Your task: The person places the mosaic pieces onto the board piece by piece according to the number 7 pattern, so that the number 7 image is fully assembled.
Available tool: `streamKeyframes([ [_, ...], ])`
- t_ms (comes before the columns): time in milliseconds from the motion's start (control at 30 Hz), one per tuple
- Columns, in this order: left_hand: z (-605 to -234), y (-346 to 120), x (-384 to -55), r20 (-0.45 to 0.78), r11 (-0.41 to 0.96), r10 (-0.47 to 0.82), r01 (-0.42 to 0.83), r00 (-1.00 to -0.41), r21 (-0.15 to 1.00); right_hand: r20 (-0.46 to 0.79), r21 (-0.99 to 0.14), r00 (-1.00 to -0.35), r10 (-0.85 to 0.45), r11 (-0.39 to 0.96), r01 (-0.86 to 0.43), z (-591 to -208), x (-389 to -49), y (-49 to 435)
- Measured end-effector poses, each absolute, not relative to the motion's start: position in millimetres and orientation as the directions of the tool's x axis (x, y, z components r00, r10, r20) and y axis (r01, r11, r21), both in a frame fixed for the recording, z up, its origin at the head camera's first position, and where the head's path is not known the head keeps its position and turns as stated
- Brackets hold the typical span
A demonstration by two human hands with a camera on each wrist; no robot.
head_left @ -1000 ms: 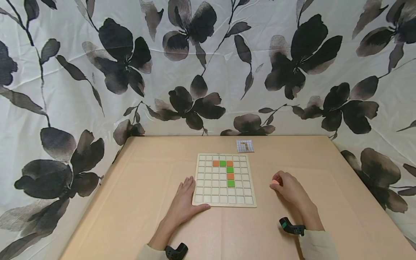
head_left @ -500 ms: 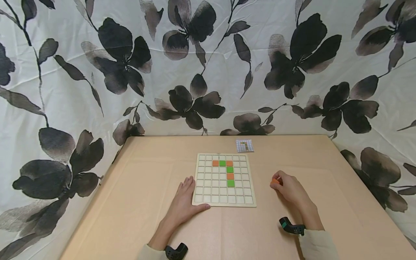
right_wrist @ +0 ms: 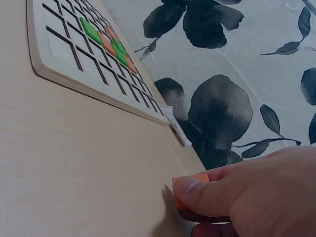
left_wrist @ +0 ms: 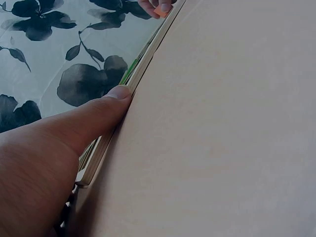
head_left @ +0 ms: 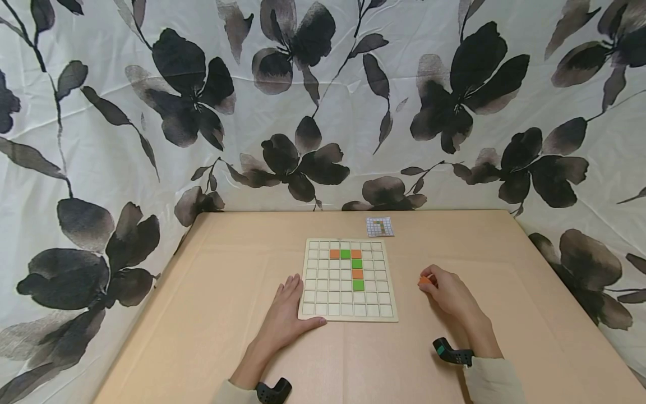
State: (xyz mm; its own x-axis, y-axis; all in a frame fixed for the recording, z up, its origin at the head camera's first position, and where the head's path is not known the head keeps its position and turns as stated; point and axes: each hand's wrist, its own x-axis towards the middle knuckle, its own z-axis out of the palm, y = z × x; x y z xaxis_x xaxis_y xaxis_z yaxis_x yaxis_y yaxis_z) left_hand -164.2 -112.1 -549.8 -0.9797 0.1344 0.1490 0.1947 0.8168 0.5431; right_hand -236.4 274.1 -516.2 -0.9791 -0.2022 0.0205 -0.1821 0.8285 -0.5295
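My left hand [head_left: 286, 314] lies at the left side of a pale grid board [head_left: 323, 310], its fingers along the edge and its thumb stretched over the front edge. In the left wrist view the thumb [left_wrist: 94, 118] touches the board's rim. To the right of the board, my right hand [head_left: 451, 292] pinches an orange square tile [head_left: 424, 279] between thumb and fingers. The right wrist view shows this tile [right_wrist: 178, 197] close up, partly covered by the thumb. On the board, green tiles [head_left: 358, 285] and orange tiles [head_left: 358, 274] form a bent line of several squares.
Behind the board lies a small card [head_left: 380, 226] with a printed grid and coloured pattern. A light wooden table [head_left: 212, 252] bears everything. A flowered cloth [head_left: 383, 33] hangs beyond its far edge. Black bands [head_left: 452, 352] sit on both wrists.
The orange tile has turned a little in the fingers of my right hand, which has shifted very slightly left. My left hand and the board have stayed still.
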Motion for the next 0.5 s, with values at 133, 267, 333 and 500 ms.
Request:
streamKeyframes([
  [133,-549.8,-112.0,-164.3,0.148,0.817,0.134,0.193,-0.980,0.543,0.025,-0.538,-0.979,-0.203,0.823,-0.184,-515.3,-236.6,272.5],
  [267,-549.5,-111.9,-164.4,0.147,0.819,0.134,0.193,-0.980,0.541,0.027,-0.540,-0.979,-0.203,0.821,-0.185,-515.2,-236.5,271.5],
  [333,-549.3,-111.9,-164.4,0.148,0.819,0.134,0.194,-0.980,0.540,0.026,-0.539,-0.978,-0.205,0.821,-0.187,-515.3,-236.2,271.3],
  [500,-548.9,-112.1,-164.4,0.149,0.819,0.137,0.197,-0.979,0.539,0.028,-0.536,-0.977,-0.213,0.822,-0.194,-515.8,-235.7,270.9],
])
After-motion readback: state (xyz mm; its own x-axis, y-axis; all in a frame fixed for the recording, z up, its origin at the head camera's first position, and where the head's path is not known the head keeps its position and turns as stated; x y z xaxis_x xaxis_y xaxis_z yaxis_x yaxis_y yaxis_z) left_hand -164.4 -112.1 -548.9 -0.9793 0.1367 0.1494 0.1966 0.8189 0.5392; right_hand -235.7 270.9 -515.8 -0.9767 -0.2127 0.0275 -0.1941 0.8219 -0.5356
